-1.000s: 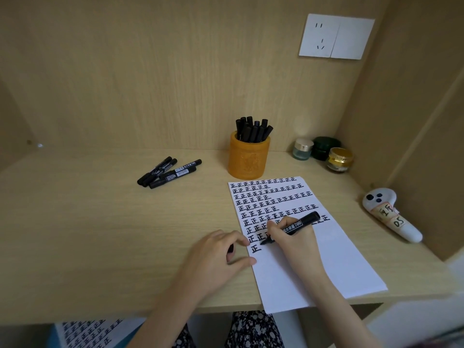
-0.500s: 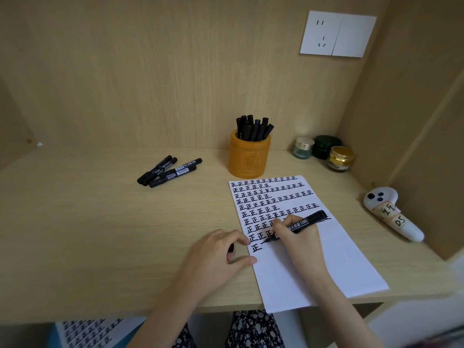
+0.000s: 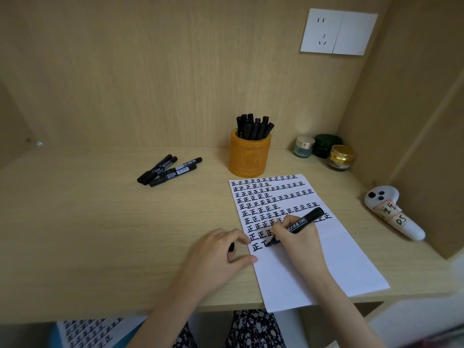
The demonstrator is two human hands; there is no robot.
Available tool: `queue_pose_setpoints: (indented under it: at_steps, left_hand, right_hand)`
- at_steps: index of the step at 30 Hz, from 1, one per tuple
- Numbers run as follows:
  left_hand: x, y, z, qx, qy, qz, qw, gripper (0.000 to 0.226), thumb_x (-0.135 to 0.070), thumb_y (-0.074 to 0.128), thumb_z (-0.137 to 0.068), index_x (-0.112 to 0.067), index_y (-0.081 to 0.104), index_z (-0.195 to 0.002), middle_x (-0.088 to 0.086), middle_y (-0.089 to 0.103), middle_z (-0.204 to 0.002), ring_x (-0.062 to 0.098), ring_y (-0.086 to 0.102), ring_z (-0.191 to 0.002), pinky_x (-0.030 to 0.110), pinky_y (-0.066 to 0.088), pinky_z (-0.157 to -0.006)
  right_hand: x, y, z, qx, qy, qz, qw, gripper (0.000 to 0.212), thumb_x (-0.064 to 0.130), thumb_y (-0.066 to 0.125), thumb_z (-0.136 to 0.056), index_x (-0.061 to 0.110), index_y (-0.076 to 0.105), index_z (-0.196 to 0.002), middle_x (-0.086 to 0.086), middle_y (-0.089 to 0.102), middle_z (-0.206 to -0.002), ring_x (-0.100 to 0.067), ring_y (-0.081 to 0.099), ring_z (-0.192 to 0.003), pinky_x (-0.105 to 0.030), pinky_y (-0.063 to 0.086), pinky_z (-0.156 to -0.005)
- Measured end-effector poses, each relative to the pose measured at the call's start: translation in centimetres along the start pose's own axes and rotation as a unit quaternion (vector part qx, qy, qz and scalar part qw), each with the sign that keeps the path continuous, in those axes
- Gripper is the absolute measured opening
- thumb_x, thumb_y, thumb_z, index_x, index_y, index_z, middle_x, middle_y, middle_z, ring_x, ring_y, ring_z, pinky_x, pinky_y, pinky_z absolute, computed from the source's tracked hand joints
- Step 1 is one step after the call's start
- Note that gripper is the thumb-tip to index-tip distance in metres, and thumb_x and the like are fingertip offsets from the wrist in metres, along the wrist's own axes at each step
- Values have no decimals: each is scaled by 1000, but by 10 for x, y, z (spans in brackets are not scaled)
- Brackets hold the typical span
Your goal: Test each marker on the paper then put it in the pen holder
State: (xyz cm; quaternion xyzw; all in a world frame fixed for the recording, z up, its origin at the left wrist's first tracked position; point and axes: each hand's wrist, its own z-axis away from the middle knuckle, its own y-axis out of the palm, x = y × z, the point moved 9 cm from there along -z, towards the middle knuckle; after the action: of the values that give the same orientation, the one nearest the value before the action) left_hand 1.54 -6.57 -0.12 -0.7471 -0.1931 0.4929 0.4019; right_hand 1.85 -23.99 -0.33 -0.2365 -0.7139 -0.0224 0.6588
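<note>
A white paper [image 3: 326, 267] lies on the wooden desk [image 3: 100, 234], its upper half filled with rows of black written marks. My right hand [image 3: 298, 239] grips a black marker [image 3: 301, 223] with its tip on the paper at the lowest row. My left hand [image 3: 216, 254] rests at the paper's left edge, its fingers curled round a small black cap [image 3: 231, 246], mostly hidden. An orange pen holder [image 3: 249, 156] behind the paper holds several black markers. More black markers [image 3: 170, 170] lie loose on the desk to the left.
Three small jars [image 3: 324, 149] stand at the back right corner. A white controller [image 3: 391, 212] with labels lies by the right wall. A wall socket [image 3: 337, 32] is on the back panel. Another written sheet [image 3: 88, 332] shows below the desk edge.
My right hand has slid the marker tip slightly left and down along the lowest row, adding strokes. My left hand has stayed put.
</note>
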Motion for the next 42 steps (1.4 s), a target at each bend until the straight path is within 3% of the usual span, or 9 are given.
queue_pose_setpoints:
  at_steps: [21,26,31,36,39,42]
  left_hand:
    - [2,1,0,4,-4,2,1000,33,-61,60,-76,-43,56,-104,-17,40,-70,-6,44,-66,14,32,-64]
    - [2,1,0,5,-7,4,1000,33,-60,60,-77,-43,56,-105,-18,40,-70,-7,44,-65,10,28,-61]
    - [0,1,0,7,-9,3,1000,34,-60,60,-77,-43,56,-106,-18,40,-72,-7,44,-64,11,30,-62]
    - [0,1,0,9,-11,2,1000,35,-60,60,-77,-43,56,-107,-18,40,-72,-8,43,-63,10,29,-61]
    - [0,0,-1,9,-10,4,1000,35,-59,60,-77,-42,57,-108,-19,40,-73,-8,43,-62,9,28,-60]
    - [0,1,0,9,-10,2,1000,34,-59,60,-78,-42,56,-108,-20,39,-73,-8,43,-63,9,28,-61]
  right_hand:
    - [0,-3,-1,-16,-11,-21,1000,20,2,62,-80,-8,57,-64,-15,58,-61,-9,47,-56,-15,36,-53]
    - [-1,0,-1,-1,-12,-28,1000,28,7,64,-83,4,57,-56,3,57,-53,-6,49,-54,-15,37,-54]
    - [2,3,1,12,-15,-13,1000,33,7,65,-82,12,55,-51,7,55,-50,-6,46,-52,-16,36,-52]
    - [2,4,1,20,-6,-11,1000,29,2,64,-78,10,53,-53,-1,56,-54,-5,45,-51,-14,35,-50]
    - [2,4,2,21,-2,-9,1000,25,1,63,-77,7,54,-54,-16,60,-59,-8,46,-53,-16,36,-51]
    - [3,3,2,15,-5,-11,1000,28,2,63,-77,9,52,-52,-13,56,-56,-7,45,-52,-16,35,-51]
